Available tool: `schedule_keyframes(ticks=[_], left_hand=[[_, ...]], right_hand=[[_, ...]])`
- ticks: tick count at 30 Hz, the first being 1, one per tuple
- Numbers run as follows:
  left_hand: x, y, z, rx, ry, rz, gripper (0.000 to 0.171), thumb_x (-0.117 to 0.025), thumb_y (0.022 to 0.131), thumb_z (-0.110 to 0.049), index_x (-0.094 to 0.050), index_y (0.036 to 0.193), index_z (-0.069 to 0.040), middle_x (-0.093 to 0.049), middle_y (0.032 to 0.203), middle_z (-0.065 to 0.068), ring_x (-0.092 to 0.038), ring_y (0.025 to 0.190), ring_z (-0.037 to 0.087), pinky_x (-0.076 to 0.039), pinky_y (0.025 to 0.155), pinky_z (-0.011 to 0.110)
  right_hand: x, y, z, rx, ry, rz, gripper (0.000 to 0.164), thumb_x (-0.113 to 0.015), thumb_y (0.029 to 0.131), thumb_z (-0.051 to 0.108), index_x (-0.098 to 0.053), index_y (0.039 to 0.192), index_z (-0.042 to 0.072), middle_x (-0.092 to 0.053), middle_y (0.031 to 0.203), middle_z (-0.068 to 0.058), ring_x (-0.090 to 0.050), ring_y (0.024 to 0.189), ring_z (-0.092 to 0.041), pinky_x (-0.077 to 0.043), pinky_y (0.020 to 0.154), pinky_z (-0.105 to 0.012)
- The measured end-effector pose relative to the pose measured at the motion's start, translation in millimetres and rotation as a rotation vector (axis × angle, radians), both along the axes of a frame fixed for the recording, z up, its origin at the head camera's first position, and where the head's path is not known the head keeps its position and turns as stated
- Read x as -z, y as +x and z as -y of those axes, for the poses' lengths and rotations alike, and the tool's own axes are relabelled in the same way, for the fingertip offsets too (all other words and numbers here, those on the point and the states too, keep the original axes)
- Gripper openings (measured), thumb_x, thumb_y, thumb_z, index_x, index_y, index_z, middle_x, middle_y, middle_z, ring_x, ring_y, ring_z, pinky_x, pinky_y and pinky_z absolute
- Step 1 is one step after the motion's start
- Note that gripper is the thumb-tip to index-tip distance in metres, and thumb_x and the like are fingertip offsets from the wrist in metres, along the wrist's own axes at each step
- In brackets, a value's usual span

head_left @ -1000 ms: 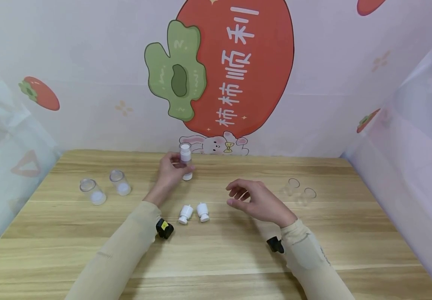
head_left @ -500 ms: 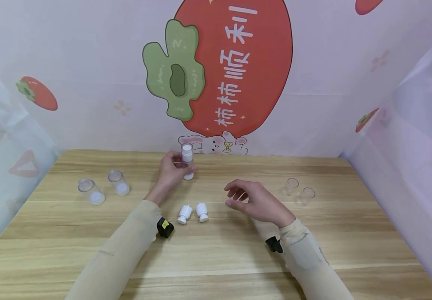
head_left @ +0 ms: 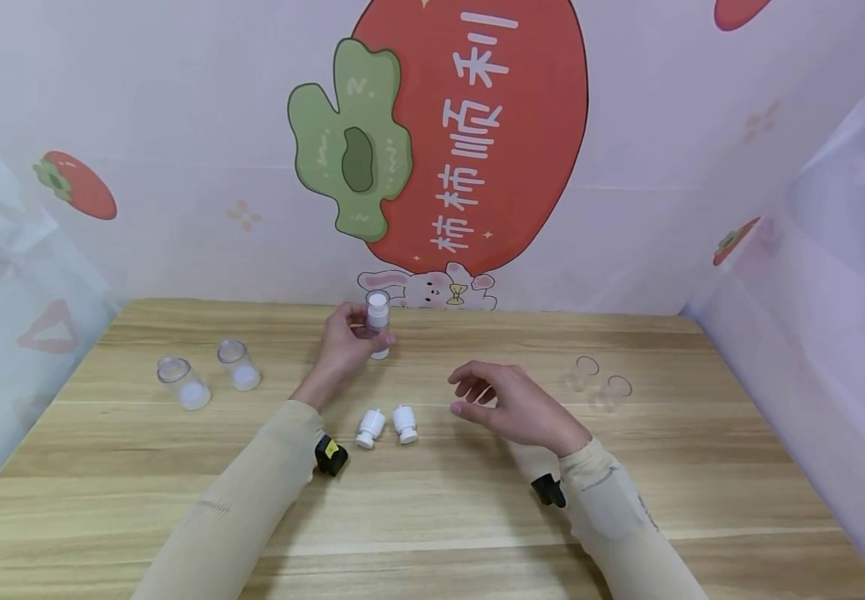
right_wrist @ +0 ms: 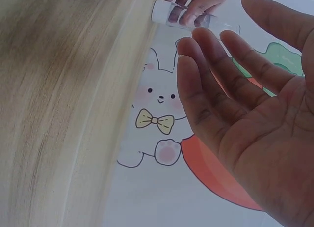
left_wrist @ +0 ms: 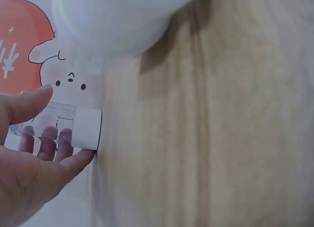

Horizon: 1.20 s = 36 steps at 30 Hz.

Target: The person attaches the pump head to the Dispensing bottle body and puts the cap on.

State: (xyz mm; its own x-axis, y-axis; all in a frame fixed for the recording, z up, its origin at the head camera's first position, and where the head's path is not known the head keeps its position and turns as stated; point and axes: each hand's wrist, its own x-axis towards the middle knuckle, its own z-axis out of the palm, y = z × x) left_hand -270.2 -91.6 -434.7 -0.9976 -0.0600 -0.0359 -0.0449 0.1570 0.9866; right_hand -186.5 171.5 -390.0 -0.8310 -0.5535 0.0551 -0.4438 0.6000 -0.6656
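My left hand (head_left: 342, 343) grips a small clear bottle (head_left: 377, 318) at the back middle of the table, thumb on one side and fingers on the other. It stands upright, a white part showing inside its clear top. In the left wrist view its white base (left_wrist: 87, 127) is close to the tabletop. My right hand (head_left: 517, 402) hovers over the table to the right, fingers loosely bent and holding nothing. The right wrist view shows its bare palm (right_wrist: 274, 133). Between the forearms lie two white pump heads (head_left: 371, 428).
Two clear jars (head_left: 186, 383) with white bottoms stand at the left. Two small transparent cups or caps (head_left: 607, 395) are at the right, faint against the wood. A printed backdrop (head_left: 650, 167) rises behind the table's back edge (head_left: 582, 314).
My left hand has shifted the bottle slightly to the right, and its top sits a little lower. The right hand has hardly moved.
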Motion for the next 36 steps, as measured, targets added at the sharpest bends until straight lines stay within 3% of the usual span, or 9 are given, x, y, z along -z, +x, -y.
schedule_keyframes(ticks=[10,19,36], left_hand=[[-0.6,0.3,0.6,0.005,-0.003,0.004,0.059,-0.080,0.081,0.007,-0.049,0.131,0.004,-0.052,0.128,0.021,-0.054,0.118,0.034,-0.048,0.102,0.042],[-0.2,0.5,2.7,0.022,-0.035,0.013,0.059,-0.079,0.079,0.009,-0.048,0.130,0.005,-0.052,0.128,0.022,-0.053,0.119,0.035,-0.045,0.106,0.045],[-6.6,2.4,9.3,0.113,-0.153,-0.045,0.065,-0.080,0.077,0.012,-0.047,0.133,0.007,-0.052,0.132,0.026,-0.054,0.123,0.041,-0.044,0.108,0.046]], right_hand=[[-1.4,0.9,1.1,-0.009,0.000,0.023,0.033,-0.075,0.094,0.020,-0.067,0.121,0.005,-0.067,0.100,0.005,-0.064,0.092,-0.013,-0.056,0.086,-0.040],[-0.3,1.1,1.5,-0.010,0.016,0.018,0.032,-0.075,0.094,0.022,-0.067,0.121,0.007,-0.067,0.100,0.006,-0.064,0.092,-0.011,-0.056,0.085,-0.036],[-1.1,2.4,0.6,-0.010,0.021,0.010,0.033,-0.075,0.094,0.022,-0.066,0.122,0.006,-0.067,0.100,0.007,-0.064,0.091,-0.012,-0.055,0.085,-0.034]])
